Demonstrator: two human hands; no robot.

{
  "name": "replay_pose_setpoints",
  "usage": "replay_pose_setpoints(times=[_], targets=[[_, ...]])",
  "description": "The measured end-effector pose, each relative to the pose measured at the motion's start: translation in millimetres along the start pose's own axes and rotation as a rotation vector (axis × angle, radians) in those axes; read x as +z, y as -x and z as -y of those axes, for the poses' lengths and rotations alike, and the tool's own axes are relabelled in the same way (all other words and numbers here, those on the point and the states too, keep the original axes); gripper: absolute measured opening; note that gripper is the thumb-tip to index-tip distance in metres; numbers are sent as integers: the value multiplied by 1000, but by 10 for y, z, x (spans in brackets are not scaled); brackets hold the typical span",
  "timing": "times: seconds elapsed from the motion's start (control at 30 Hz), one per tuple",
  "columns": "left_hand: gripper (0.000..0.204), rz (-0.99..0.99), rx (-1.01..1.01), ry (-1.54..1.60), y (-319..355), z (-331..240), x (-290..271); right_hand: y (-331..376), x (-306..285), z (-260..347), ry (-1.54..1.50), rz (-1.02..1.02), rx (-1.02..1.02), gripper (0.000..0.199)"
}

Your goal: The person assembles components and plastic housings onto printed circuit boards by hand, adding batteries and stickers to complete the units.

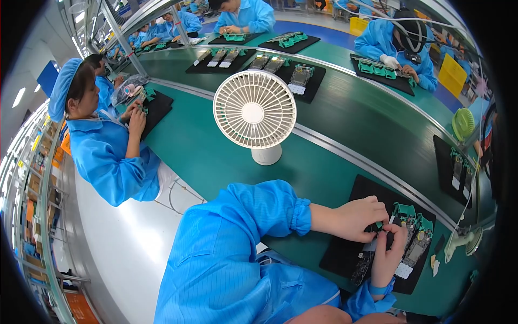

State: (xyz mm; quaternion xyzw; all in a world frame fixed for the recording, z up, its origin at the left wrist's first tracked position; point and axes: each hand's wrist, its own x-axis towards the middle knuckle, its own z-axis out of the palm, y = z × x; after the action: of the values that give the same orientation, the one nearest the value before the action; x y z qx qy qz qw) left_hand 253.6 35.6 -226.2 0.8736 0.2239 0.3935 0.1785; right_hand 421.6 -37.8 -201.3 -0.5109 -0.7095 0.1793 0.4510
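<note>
My left hand (356, 218) reaches in from the left, its fingers closed in a pinch over the black mat (340, 254). Close against it, my right hand (389, 251) has its thumb and index finger pinched too, with a blue band at the wrist. Between the fingertips is the upper end of a dark circuit board (361, 268) with a small green piece on it. My fingers partly hide that end, so the exact grip is unclear. Just right of my hands, circuit boards with green holders (418, 245) lie side by side on the mat.
A white fan (253, 113) stands on the green bench (210, 156). Beyond a metal rail runs a dark green belt (356, 121) with mats of boards (299, 81). Small scraps (434, 264) and a small fan (469, 243) are at the right. Co-workers sit left (108, 146) and across (399, 48).
</note>
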Motion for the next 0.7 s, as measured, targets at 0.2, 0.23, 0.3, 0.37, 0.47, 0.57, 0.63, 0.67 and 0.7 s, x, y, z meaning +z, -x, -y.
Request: replay_pose_setpoints(times=[0.2, 0.23, 0.3, 0.37, 0.47, 0.57, 0.63, 0.67, 0.7], targets=[[35, -9, -34, 20, -18, -28, 8, 59, -140, -98, 115, 64, -77, 31], [35, -6, -47, 38, -18, -30, 13, 77, -144, -57, 108, 49, -83, 36], [34, -36, -26, 46, -16, -10, 43, 115, -230, -11, -20, 133, 46, 39], [34, -68, -6, 60, 2, 17, 51, 127, -216, -33, -14, 161, 43, 35], [33, -62, 9, 73, 2, -6, 30, 89, -210, -68, 46, 175, -19, 26], [34, -27, -4, 88, 4, -17, 26, 38, -109, -82, 128, 107, -104, 20], [34, -49, 5, 66, 2, -16, 32, 9, -52, -87, 143, 49, -133, 18], [34, -49, 6, 67, 5, -17, 28, -1, -38, -87, 144, 43, -130, 18], [35, -39, 6, 59, 3, -16, 19, -12, -28, -94, 146, 36, -128, 19]])
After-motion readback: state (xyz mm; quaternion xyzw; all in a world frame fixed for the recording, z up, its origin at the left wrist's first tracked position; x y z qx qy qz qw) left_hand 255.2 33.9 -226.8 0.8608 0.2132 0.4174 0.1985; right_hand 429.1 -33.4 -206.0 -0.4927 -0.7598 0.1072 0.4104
